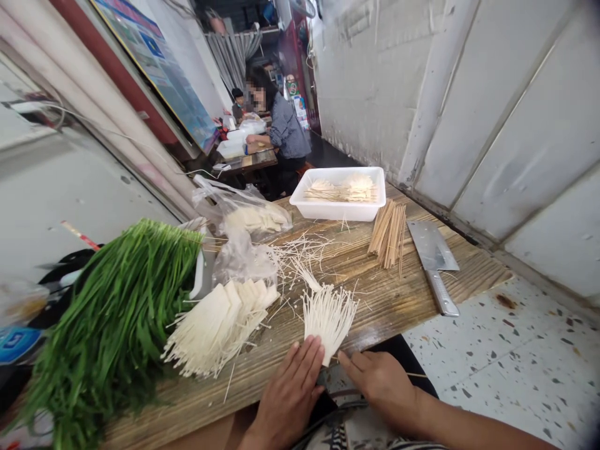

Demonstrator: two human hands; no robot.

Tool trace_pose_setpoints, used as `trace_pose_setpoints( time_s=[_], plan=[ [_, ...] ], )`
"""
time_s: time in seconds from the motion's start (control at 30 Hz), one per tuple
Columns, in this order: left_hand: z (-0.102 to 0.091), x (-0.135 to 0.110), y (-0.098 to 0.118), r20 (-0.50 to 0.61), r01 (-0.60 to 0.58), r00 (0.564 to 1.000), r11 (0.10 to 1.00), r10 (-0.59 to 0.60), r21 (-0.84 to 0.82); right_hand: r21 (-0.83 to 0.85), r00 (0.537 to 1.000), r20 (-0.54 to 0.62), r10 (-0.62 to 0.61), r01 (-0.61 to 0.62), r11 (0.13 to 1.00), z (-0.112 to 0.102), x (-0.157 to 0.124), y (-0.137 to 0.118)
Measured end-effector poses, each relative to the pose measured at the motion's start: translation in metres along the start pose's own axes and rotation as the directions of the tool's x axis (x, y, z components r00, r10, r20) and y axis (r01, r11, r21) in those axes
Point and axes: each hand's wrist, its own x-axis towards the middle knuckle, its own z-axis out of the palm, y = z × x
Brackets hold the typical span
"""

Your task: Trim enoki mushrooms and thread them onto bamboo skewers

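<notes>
A fanned bunch of enoki mushrooms (329,319) lies at the table's near edge, its cut base toward me. Across the left side of that base my left hand (295,381) rests flat, fingers stretched out together. My right hand (382,381) is closed just to the right of the base, around a thin wooden skewer (416,375) whose end sticks out behind the hand. Whether the skewer's front tip touches the mushrooms I cannot tell. More enoki slabs (222,322) are stacked in an overlapping row to the left, and loose enoki strands (300,253) lie scattered beyond.
A white tray (337,211) with skewered enoki stands at the back. Bamboo skewers (389,234) and a cleaver (434,256) lie on the right of the wooden table (197,409). Green chives (122,312) fill the left, near a plastic bag (248,215). Another person (288,128) sits farther off.
</notes>
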Motion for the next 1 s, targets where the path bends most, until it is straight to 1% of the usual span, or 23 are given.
trace_pose_setpoints(
  time_s=[0.07,0.1,0.13,0.17,0.2,0.27,0.3,0.33,0.37,0.4,0.43,0.53,0.63,0.73,0.8,0.9,1.0],
  plan=[
    [-0.004,-0.001,0.0,-0.001,-0.013,1.0,0.999,0.013,-0.031,0.029,0.998,-0.055,0.016,-0.014,0.999,-0.002,-0.001,0.001],
    [-0.008,-0.001,0.0,-0.02,-0.002,1.0,0.998,0.001,-0.057,0.053,0.996,-0.086,0.02,-0.015,0.998,-0.004,-0.001,0.002],
    [-0.011,0.0,-0.001,-0.052,0.028,0.998,0.996,-0.033,-0.087,0.084,0.993,-0.113,0.027,-0.018,0.996,-0.008,-0.001,0.005],
    [-0.015,0.001,-0.003,-0.095,0.082,0.991,0.989,-0.093,-0.12,0.12,0.99,-0.138,0.038,-0.021,0.993,-0.014,0.0,0.009],
    [-0.019,0.003,-0.007,-0.139,0.151,0.975,0.976,-0.173,-0.154,0.156,0.986,-0.159,0.048,-0.022,0.987,-0.022,0.001,0.014],
    [-0.024,0.013,-0.019,-0.216,0.285,0.918,0.932,-0.333,-0.224,0.224,0.974,-0.212,0.082,-0.033,0.974,-0.04,0.007,0.028],
    [-0.025,0.02,-0.027,-0.247,0.326,0.889,0.911,-0.386,-0.254,0.248,0.963,-0.249,0.1,-0.036,0.968,-0.051,0.01,0.036],
    [-0.024,0.029,-0.036,-0.277,0.341,0.866,0.898,-0.415,-0.278,0.269,0.949,-0.291,0.122,-0.041,0.962,-0.062,0.015,0.045],
    [-0.022,0.039,-0.046,-0.306,0.332,0.858,0.899,-0.414,-0.285,0.293,0.936,-0.322,0.142,-0.044,0.955,-0.073,0.019,0.054],
    [-0.019,0.051,-0.056,-0.312,0.315,0.863,0.907,-0.396,-0.28,0.324,0.924,-0.344,0.167,-0.05,0.945,-0.083,0.024,0.063],
    [-0.014,0.062,-0.065,-0.297,0.301,0.878,0.916,-0.374,-0.263,0.362,0.914,-0.354,0.2,-0.064,0.93,-0.093,0.028,0.072],
    [0.001,0.095,-0.085,-0.157,0.241,0.948,0.947,-0.276,-0.213,0.48,0.881,-0.336,0.332,-0.143,0.866,-0.115,0.035,0.09],
    [0.007,0.117,-0.094,-0.051,0.113,0.991,0.969,-0.127,-0.219,0.566,0.848,-0.302,0.435,-0.208,0.798,-0.126,0.033,0.1],
    [0.004,0.128,-0.099,0.022,-0.002,1.0,0.97,0.008,-0.245,0.618,0.819,-0.282,0.499,-0.243,0.748,-0.126,0.027,0.109],
    [0.002,0.132,-0.101,0.053,-0.043,0.997,0.964,0.059,-0.264,0.638,0.806,-0.283,0.52,-0.247,0.73,-0.123,0.025,0.115],
    [0.001,0.137,-0.105,0.078,-0.063,0.993,0.952,0.09,-0.299,0.659,0.795,-0.285,0.536,-0.243,0.711,-0.117,0.023,0.123],
    [0.004,0.141,-0.106,0.081,-0.047,0.993,0.937,0.08,-0.346,0.67,0.786,-0.274,0.554,-0.257,0.696,-0.114,0.022,0.125]
  ],
)
